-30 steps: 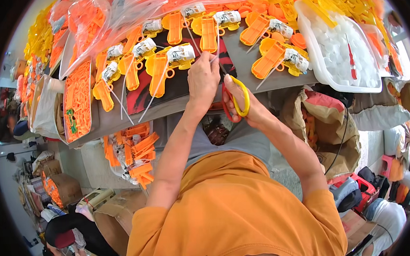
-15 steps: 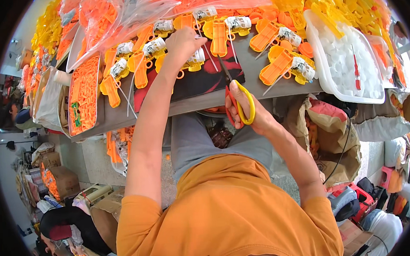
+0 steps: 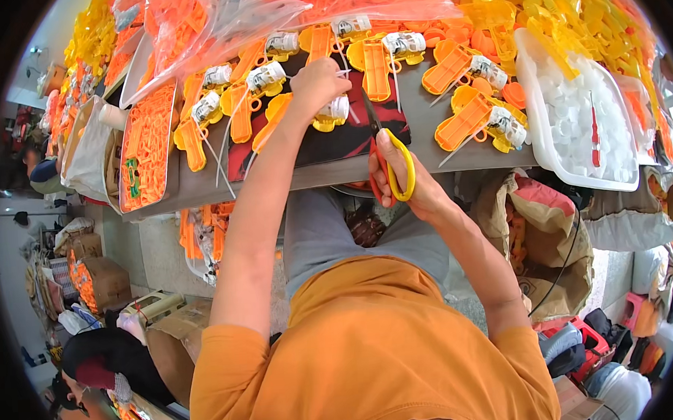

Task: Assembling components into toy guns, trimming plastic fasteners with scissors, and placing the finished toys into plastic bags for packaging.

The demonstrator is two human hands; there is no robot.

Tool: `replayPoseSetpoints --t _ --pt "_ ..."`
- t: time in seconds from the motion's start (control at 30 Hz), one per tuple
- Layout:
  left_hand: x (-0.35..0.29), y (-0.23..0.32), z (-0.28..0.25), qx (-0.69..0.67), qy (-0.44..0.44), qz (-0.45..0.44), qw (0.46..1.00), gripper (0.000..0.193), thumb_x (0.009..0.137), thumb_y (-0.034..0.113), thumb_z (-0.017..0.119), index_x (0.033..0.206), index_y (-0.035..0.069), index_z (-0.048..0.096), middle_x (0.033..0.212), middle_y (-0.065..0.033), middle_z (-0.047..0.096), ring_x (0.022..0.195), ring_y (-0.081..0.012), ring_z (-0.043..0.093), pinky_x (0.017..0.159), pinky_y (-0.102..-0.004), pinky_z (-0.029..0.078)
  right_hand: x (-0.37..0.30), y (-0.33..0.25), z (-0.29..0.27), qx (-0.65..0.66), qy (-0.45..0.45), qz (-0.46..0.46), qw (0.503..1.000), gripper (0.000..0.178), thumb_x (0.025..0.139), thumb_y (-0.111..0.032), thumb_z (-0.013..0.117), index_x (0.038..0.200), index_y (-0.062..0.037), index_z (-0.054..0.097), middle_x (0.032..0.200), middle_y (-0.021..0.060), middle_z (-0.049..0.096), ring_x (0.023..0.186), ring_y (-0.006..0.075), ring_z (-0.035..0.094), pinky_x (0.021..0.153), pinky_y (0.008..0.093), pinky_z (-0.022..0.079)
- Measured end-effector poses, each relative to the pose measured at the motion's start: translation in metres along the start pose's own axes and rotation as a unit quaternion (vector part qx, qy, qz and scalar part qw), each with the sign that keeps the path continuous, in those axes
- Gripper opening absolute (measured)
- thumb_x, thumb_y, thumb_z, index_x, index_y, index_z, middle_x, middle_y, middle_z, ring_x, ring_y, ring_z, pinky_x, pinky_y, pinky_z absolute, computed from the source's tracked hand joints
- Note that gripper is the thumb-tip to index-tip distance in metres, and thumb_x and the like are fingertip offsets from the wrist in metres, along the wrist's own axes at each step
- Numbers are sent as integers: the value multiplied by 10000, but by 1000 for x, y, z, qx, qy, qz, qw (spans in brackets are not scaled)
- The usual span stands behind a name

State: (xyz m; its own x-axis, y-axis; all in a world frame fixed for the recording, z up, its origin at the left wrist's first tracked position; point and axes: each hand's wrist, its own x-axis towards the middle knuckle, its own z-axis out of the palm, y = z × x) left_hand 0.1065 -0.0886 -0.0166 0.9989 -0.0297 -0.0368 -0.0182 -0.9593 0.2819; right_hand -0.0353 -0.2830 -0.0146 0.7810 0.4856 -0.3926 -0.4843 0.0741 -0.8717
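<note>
My left hand reaches over the workbench with its fingers closed. A short bit of white cable tie shows at its fingertips. Partly hidden under this hand lies an orange-and-yellow toy gun with a white printed cylinder. In my right hand is a pair of scissors with red and yellow handles, its dark blades pointing away from me, beside the left hand. Similar toy guns lie around, among them one beyond the blades and one at the right, with white ties trailing.
An orange-parts tray stands left, a white tub of white pieces with a red screwdriver right. Clear plastic bags and yellow parts fill the back. A dark red-black mat covers the front; an open paper sack stands below.
The view has shifted a little, so the bench sits lower and further right. My left hand stays at the same toy gun; the scissors remain in my right hand, barely moved.
</note>
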Motion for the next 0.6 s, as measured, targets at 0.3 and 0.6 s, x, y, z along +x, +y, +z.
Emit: replayPoseSetpoints --t 0.3,0.6 --pt "-23 -43 -45 -344 -35 -36 938 346 902 352 614 886 11 676 685 8 571 652 -66 502 605 -256 397 8 -29 21 113 -34 21 993 671 928 -691 377 832 -51 555 651 21 468 516 122 501 512 282 488" --pt "-41 -43 -22 -236 80 36 968 315 820 300 679 852 -13 660 683 -43 611 635 -101 541 596 -294 424 38 -23 40 146 -35 62 987 739 828 -753 506 843 -15 554 663 34 480 502 145 524 511 299 508"
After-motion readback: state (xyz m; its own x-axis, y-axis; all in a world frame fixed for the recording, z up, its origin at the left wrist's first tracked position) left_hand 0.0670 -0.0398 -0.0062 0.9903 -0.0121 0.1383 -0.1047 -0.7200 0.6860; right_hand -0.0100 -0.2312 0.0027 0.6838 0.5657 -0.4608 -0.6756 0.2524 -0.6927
